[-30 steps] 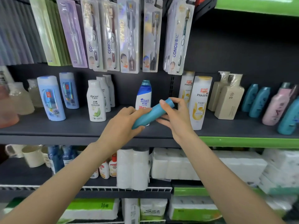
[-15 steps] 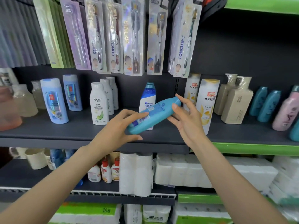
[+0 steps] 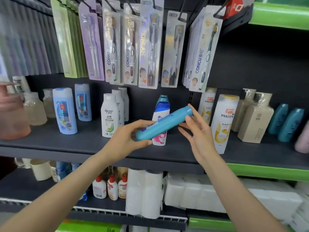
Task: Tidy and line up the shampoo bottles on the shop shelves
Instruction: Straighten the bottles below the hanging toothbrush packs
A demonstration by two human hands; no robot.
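Note:
A teal shampoo bottle [image 3: 164, 124] lies tilted in the air before the dark shelf [image 3: 83, 143], cap end up to the right. My left hand [image 3: 127, 136] grips its lower end. My right hand [image 3: 195, 129] has straight fingers, and its fingertips touch the cap end. Behind the bottle stands a white and blue bottle with a pink base [image 3: 160, 121]. White Racien bottles [image 3: 109, 114] stand to the left, light blue bottles [image 3: 64, 111] further left. Pantene bottles [image 3: 224, 123] stand to the right.
Beige square bottles [image 3: 255, 118] and more teal bottles [image 3: 291, 124] fill the shelf's right part. Packed toothbrushes [image 3: 147, 44] hang above. The lower shelf holds small red-capped bottles [image 3: 112, 188] and white paper rolls [image 3: 143, 195]. Pinkish and clear jars [image 3: 13, 114] stand far left.
The teal bottle has turned in my hands, its label side rolling out of view. My right hand's fingers have loosened from the cap end. The view has tilted slightly upward.

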